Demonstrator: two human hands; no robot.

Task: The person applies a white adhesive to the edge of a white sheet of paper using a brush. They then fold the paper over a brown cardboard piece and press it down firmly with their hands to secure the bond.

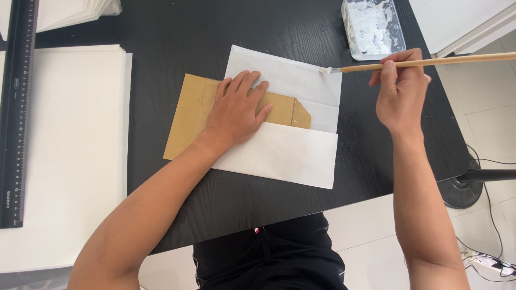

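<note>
My left hand (236,110) lies flat, fingers spread, on a brown cardboard template (188,115) that rests on a white paper sheet (290,156). The sheet's lower part is folded up over the cardboard's lower edge. My right hand (400,91) grips a long wooden brush (430,63), held level above the table. Its white bristle tip (325,70) touches the paper's upper right corner.
A clear plastic tub of white paste (372,27) stands at the back right of the black table (177,32). A thick stack of white sheets (64,150) lies at the left, with a black ruler (16,113) along it. The table's right edge is close to my right wrist.
</note>
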